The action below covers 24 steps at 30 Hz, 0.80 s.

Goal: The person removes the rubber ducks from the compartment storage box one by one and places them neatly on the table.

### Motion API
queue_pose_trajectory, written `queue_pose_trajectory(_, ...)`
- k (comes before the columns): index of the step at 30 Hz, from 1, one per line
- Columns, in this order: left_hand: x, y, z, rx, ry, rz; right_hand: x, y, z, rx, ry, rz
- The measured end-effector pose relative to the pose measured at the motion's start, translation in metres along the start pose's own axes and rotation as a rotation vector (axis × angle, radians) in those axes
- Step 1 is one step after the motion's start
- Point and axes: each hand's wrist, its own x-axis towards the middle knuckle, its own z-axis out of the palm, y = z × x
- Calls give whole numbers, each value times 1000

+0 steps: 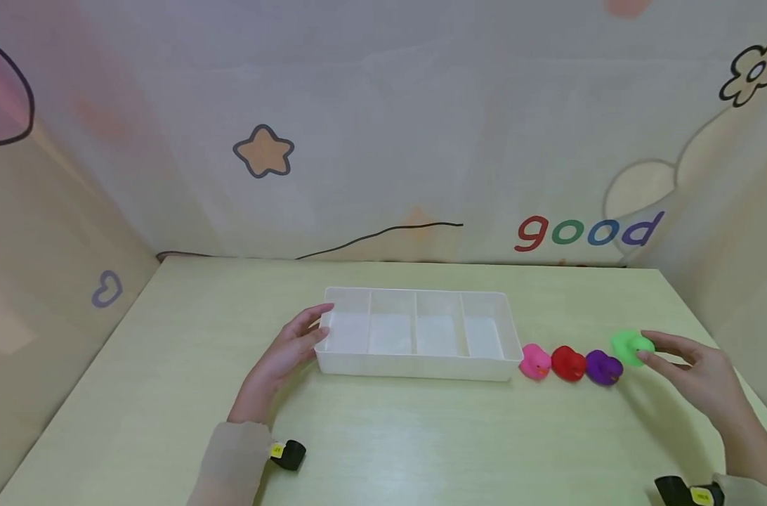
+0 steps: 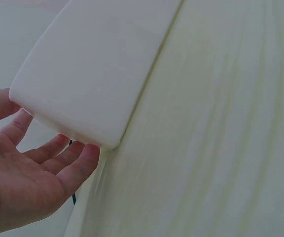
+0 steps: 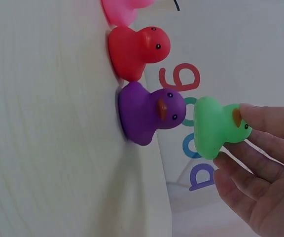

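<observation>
A white divided tray (image 1: 415, 369) with a row of compartments stands on the table. My left hand (image 1: 293, 342) touches its left end, fingertips spread along the end wall; the left wrist view shows this hand (image 2: 33, 173) under the tray's corner (image 2: 92, 74). At the right, my right hand (image 1: 706, 372) pinches a green rubber duck (image 1: 628, 348) by its head, between thumb and fingers. In the right wrist view that duck (image 3: 211, 128) is raised off the table. Beside it stand a purple duck (image 1: 603, 368), a red duck (image 1: 568, 364) and a pink duck (image 1: 536, 362).
The three standing ducks form a row, the pink one close against the tray's right end. Behind the pale wooden table (image 1: 383, 443) hangs a printed cloth backdrop (image 1: 383, 140), and cloth walls stand at both sides.
</observation>
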Motion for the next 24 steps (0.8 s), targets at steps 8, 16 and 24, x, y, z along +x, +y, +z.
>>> queue_pose_trajectory(8, 0, 1, 2, -7, 3, -14, 2, 38, -7, -174, -55, 57)
queue_pose_trajectory(16, 0, 1, 0, -1, 3, -9, -4, 23, -8, -182, -121, 45)
queue_pose_trajectory(24, 0, 1, 0, 3, 3, -13, -4, 15, -5, -248, -178, 14)
